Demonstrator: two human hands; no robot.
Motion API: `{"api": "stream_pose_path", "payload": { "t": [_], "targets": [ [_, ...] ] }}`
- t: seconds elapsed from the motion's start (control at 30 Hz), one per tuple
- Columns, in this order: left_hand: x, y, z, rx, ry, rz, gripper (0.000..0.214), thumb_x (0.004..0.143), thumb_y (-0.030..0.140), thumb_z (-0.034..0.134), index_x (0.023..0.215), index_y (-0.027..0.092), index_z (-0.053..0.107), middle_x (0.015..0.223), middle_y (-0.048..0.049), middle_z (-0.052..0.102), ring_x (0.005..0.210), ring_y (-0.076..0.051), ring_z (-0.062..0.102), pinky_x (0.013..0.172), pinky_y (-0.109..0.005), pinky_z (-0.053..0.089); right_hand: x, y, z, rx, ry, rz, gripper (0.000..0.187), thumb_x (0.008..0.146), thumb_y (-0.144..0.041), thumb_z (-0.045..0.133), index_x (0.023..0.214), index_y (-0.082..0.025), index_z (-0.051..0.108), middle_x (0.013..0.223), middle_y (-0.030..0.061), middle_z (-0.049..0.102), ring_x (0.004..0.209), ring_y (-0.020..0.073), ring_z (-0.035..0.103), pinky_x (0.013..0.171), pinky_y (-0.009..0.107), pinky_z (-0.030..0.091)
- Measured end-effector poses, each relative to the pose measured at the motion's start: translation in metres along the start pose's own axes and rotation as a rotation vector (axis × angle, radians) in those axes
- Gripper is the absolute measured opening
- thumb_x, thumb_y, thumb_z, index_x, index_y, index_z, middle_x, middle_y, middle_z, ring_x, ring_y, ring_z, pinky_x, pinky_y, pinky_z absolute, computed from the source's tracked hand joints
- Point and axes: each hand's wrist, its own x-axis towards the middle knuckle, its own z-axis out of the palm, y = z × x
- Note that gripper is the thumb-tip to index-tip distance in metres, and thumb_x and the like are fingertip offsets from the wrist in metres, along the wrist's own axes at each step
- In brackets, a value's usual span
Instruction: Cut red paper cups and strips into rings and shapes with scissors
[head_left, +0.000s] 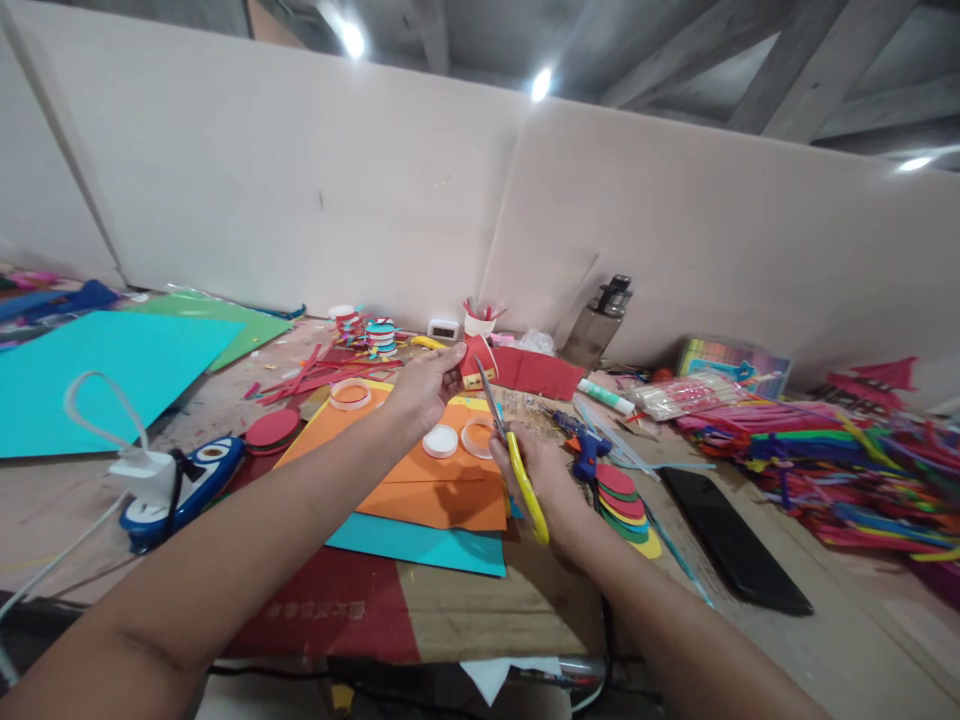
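Note:
My left hand point(429, 386) grips a small red paper cup point(478, 360) with a yellow printed patch, held above the orange sheets. My right hand point(541, 462) is wrapped round the yellow-handled scissors point(527, 488). Their blades point up and away, with the tips close to the cup; whether they touch it I cannot tell. Below lie a white round cup piece point(440, 441) and two white-rimmed rings, one at left point(350, 394) and one near my right hand point(475, 438). They rest on orange paper point(397, 450), which overlaps a blue sheet point(427, 543).
A blue glue gun point(589, 452), coloured paper discs point(621, 505) and a black phone point(731, 540) lie at right. A bottle point(598, 325) stands by the wall. Left are a blue-and-white power strip point(184, 490) and a large turquoise sheet point(105, 380). Red strips point(315, 375) lie behind.

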Motion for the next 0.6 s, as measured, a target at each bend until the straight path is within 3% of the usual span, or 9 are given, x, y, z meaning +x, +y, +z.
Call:
{"api": "stream_pose_path", "payload": {
  "t": [0.6],
  "targets": [
    [-0.0039, -0.0098, -0.0017, 0.049, -0.071, 0.133, 0.025, 0.067, 0.027, 0.082, 0.072, 0.014, 0.061, 0.066, 0.0013, 0.068, 0.056, -0.006, 0.061, 0.054, -0.016, 0.046, -0.0014, 0.0021, 0.0047, -0.050, 0.053, 0.033, 0.016, 0.088, -0.035, 0.052, 0.085, -0.020, 0.057, 0.074, 0.0022, 0.068, 0.063, 0.0146, 0.060, 0.060, 0.024, 0.042]
  ]
}}
